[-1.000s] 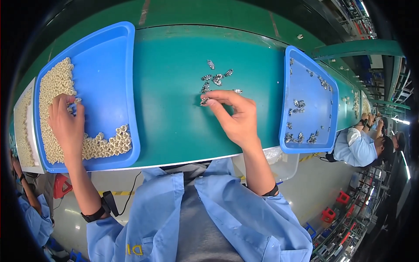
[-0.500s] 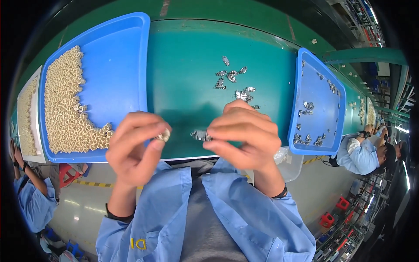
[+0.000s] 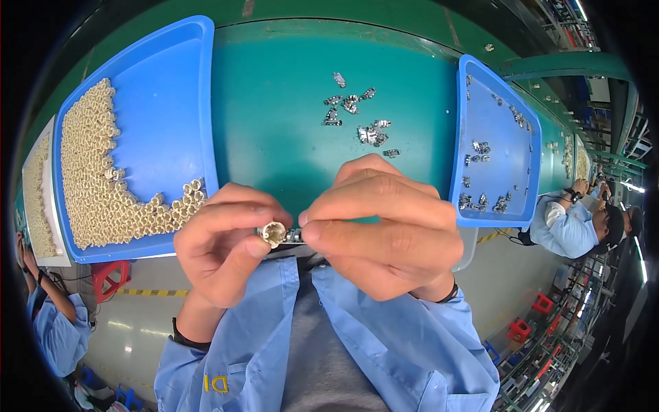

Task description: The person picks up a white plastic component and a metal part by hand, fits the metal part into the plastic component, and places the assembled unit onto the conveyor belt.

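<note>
Between the thumb and fingers of my left hand [image 3: 223, 247] is a small cream-coloured hollow cup-shaped part [image 3: 274, 234], its open mouth turned up toward me. My right hand [image 3: 391, 230] pinches a small shiny metal clip-like piece [image 3: 294, 236], mostly covered by the fingertips. The metal piece is right beside the cream part; whether it enters it I cannot tell. Both hands are close together over the near edge of the green work surface [image 3: 274, 103]. Several similar metal pieces [image 3: 373, 134] lie loose on that surface beyond my right hand.
At the left stands a blue tray [image 3: 206, 89] with a heap of cream parts [image 3: 93, 172]. A smaller blue tray [image 3: 461, 137] at the right has scattered metal pieces [image 3: 482, 147] in it. Co-workers in blue sit at the far right [image 3: 566, 226] and far left [image 3: 58, 316].
My hands have come together, bringing the metal piece up against the cream part. The cream part has turned so its opening shows. The view has shifted slightly.
</note>
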Demonstrator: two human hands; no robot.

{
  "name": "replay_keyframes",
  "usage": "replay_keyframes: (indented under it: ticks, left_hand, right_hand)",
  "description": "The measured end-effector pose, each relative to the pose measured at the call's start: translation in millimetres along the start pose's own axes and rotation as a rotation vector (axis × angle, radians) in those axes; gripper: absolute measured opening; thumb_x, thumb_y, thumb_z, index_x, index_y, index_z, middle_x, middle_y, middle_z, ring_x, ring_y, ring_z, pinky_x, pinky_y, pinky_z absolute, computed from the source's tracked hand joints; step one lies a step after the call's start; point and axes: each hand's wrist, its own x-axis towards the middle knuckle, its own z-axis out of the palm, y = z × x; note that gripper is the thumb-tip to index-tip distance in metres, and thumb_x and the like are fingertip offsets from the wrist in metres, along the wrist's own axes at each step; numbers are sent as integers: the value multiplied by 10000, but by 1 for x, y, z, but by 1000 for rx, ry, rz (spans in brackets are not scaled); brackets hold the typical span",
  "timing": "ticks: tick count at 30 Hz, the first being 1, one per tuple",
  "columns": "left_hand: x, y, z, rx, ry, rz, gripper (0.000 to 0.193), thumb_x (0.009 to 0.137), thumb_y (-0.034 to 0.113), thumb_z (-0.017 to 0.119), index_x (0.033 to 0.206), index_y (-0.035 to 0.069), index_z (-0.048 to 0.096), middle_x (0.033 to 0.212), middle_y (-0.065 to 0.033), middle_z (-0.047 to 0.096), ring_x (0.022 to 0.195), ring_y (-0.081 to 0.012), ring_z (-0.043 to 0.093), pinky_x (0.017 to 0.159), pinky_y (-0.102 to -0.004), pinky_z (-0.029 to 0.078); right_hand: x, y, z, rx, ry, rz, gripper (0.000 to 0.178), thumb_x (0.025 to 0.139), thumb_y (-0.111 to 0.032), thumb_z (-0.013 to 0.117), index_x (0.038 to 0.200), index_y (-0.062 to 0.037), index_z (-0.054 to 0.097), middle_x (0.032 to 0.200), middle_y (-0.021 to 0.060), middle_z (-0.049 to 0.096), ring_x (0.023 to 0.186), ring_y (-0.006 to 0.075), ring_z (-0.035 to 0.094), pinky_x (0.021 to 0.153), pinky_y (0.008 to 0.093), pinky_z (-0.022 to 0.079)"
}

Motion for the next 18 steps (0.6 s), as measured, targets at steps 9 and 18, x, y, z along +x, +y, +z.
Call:
replay_keyframes:
  ticks: [9, 18]
  left_hand:
    - [2, 1, 1, -9, -4, -67, 242, 955, 7, 676, 1180, -77, 693, 1096, -237, 674, 946, -282, 709, 808, -368, 594]
    - [6, 3, 4, 30, -34, -52, 245, 945, 10, 694, 1173, -74, 720, 1102, -235, 684, 959, -288, 717, 806, -366, 594]
  right_hand:
    - [7, 3, 3, -33, -21, -108, 246, 641, 55, 785, 880, -1, 767, 906, 161, 716, 687, 226, 668, 567, 316, 519]
    - [1, 5, 9, -104, 86, -231, 188, 674, 1, 725, 858, 40, 733, 858, 140, 682, 644, 224, 653, 587, 321, 549]
